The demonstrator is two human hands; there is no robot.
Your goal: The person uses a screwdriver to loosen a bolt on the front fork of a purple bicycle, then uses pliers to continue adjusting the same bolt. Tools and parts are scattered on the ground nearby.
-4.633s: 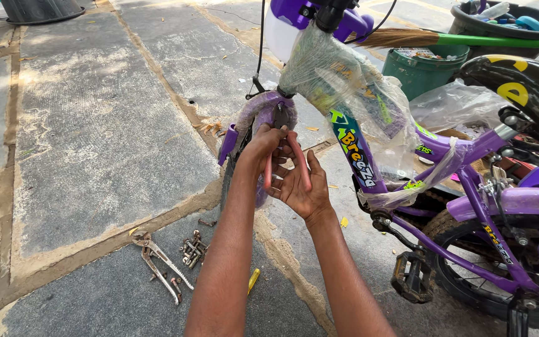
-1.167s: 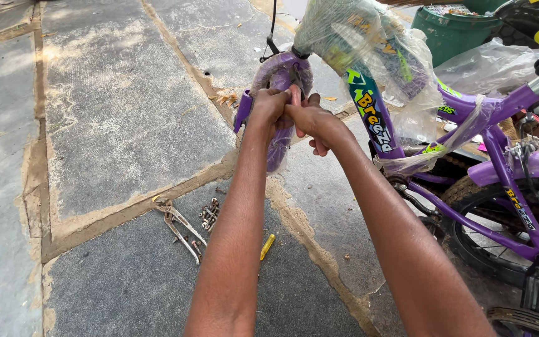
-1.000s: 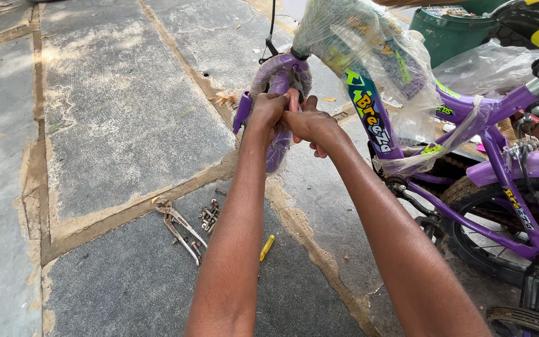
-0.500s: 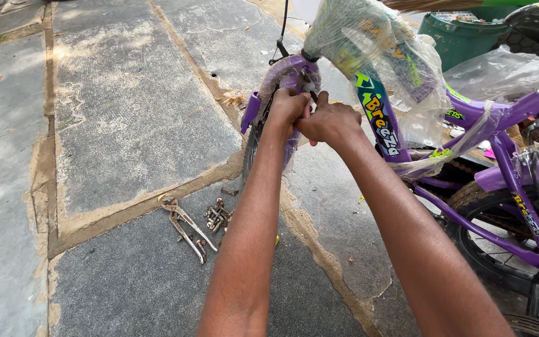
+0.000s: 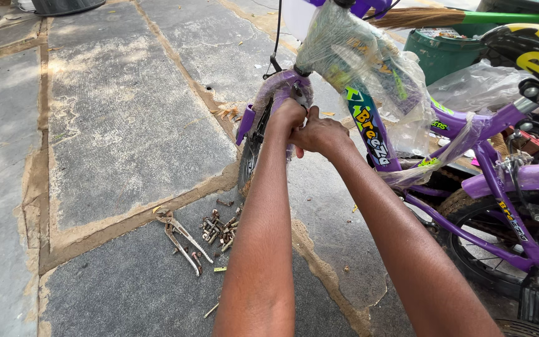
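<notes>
Both your hands meet at upper centre of frame, on the small purple bicycle's plastic-wrapped front mudguard [image 5: 277, 84]. Left hand [image 5: 287, 116] fisted at its right edge; right hand [image 5: 320, 135] pinched just beside, lower right. Grip contents hidden. Green bin [image 5: 445, 51], upper right: contents unclear.

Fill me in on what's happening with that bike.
A person has both hands at the top of a small purple bicycle's front wheel. The left hand and right hand meet at the purple front mudguard, just below the plastic-wrapped frame. On the stone paving lie pliers and a small pile of bolts.
</notes>
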